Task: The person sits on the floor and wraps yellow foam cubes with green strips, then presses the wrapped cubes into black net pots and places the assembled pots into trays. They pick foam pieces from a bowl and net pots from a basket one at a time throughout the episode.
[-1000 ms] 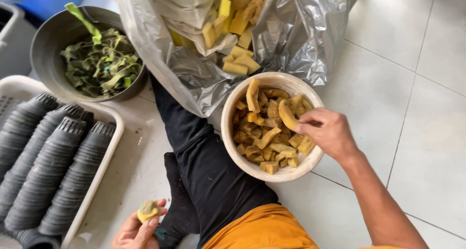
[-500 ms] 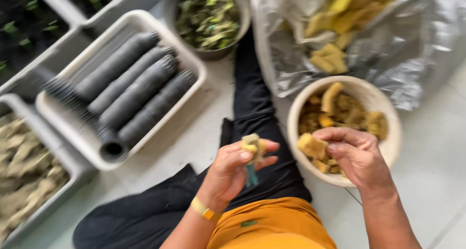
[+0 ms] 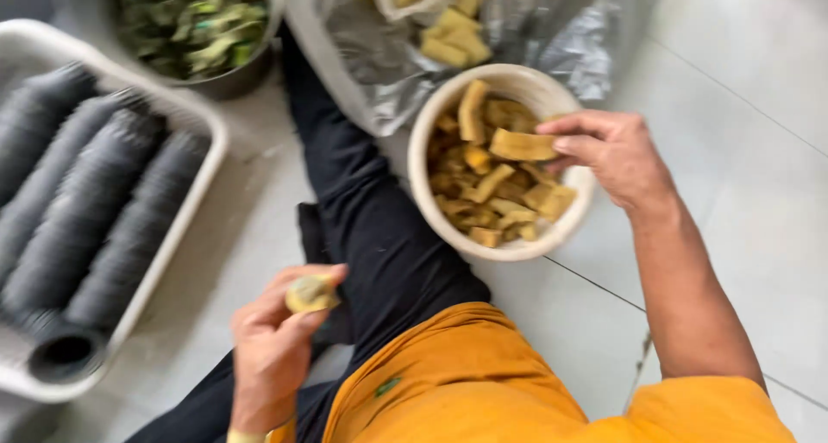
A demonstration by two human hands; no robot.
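A yellow slice [image 3: 523, 144] is pinched by the right hand [image 3: 617, 157] over the bowl [image 3: 517, 250], centre-right; a small round piece [image 3: 309, 295] is gripped by the left hand [image 3: 274, 348], lower left.

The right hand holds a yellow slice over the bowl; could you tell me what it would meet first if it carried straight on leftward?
Probably the white bowl's far rim, then the dark trouser leg; the right hand seems above the slices, though depth is unclear.

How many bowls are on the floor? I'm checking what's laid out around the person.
2: a cream bowl of yellow pieces by the right hand, and a dark bowl of greens at the top left, partly cut off.
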